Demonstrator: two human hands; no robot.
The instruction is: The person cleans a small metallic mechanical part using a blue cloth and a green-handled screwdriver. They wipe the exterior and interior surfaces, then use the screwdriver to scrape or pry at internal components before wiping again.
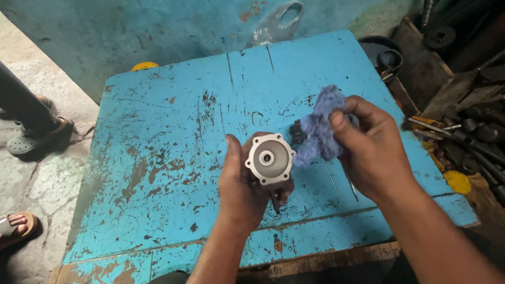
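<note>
My left hand [245,189] grips a round grey metal part [269,158] with a flanged face and a centre hole, its face turned up toward me. My right hand [372,149] holds a crumpled blue cloth [320,126] pressed against the right side of that part. Both hands hover over the near middle of a worn blue-painted metal table [166,144]. A small dark metal piece [296,131] lies on the table just behind the cloth, partly hidden by it.
A pile of dark metal tools and rods [499,137] fills the right side. A clear plastic bag [275,25] lies at the table's far edge against the blue wall. Other people's sandalled feet [36,135] [2,231] stand on the concrete at left.
</note>
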